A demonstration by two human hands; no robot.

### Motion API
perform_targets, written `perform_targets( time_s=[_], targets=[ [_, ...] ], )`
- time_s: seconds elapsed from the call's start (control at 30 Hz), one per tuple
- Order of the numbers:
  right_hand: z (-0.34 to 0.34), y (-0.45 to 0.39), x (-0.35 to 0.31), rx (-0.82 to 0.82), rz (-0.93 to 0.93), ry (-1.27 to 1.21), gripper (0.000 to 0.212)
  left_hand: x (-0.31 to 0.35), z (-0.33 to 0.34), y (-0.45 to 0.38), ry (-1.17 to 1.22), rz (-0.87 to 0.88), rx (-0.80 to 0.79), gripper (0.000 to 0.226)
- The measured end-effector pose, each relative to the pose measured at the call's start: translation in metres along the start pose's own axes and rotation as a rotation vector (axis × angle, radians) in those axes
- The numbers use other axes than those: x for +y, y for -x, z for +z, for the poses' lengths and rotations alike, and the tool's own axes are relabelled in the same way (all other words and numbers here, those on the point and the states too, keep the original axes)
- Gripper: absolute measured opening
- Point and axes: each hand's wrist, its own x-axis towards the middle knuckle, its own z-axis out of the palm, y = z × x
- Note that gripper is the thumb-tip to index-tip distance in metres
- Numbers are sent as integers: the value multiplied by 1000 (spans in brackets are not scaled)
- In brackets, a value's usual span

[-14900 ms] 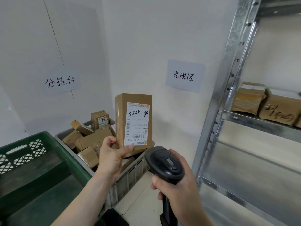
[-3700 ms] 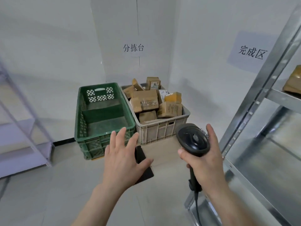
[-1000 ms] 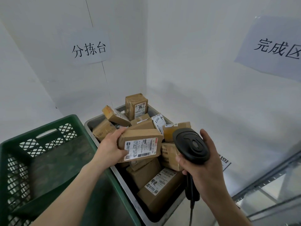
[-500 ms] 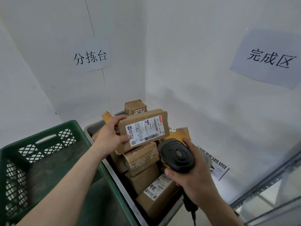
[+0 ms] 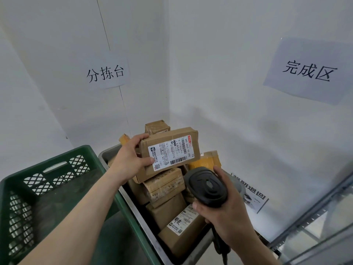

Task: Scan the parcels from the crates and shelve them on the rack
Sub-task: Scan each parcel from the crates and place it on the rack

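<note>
My left hand (image 5: pixel 131 159) grips a brown cardboard parcel (image 5: pixel 170 150) by its left end, holding it above the grey crate (image 5: pixel 109 154). Its white label with a barcode faces me. My right hand (image 5: pixel 223 213) grips a black handheld scanner (image 5: pixel 207 186) just below and to the right of the parcel, its head turned toward the label. The grey crate holds several more brown parcels (image 5: pixel 172 213), some with labels. A corner of the metal rack (image 5: pixel 315 226) shows at the lower right.
A green plastic crate (image 5: pixel 38 188) stands left of the grey one, with no parcels visible in it. Two paper signs (image 5: pixel 107 73) (image 5: pixel 309 71) hang on the white walls. Another printed sheet (image 5: pixel 252 196) is on the wall low down, behind the scanner.
My left hand lifted the parcel out of the grey crate and tilted its label toward me. My right hand brought the scanner lower and closer beneath the parcel.
</note>
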Motion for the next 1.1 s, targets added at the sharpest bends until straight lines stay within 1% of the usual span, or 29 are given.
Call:
perform_targets(
  time_s=[0.1,0.27,0.37,0.5,0.57,0.73,0.8,0.9,1.0,1.1],
  targets=[
    [-7,3,2,18,-29,-31,108,-1,5,5,64,-32,17,74],
    [-19,10,-2,90,-83,-91,108,7,27,24,354,-135,46,63],
    [-31,17,-3,166,-141,-81,99,23,48,44,499,-178,47,49],
    [-42,31,-8,243,-165,-53,101,43,74,70,702,-252,9,36],
    [-46,42,-10,296,-171,-41,101,52,86,82,756,-279,-56,29],
    [-57,78,-18,448,-174,-4,103,73,114,113,779,-268,-274,15],
    [-59,97,-21,530,-149,-3,103,78,126,125,771,-250,-389,18],
    [-62,130,-23,681,-122,-23,103,80,146,145,747,-181,-545,35],
    [-69,168,-22,843,-108,-29,101,85,169,171,707,-123,-655,36],
    [-84,208,-27,987,-115,-15,98,98,195,198,660,-91,-804,39]
  ],
)
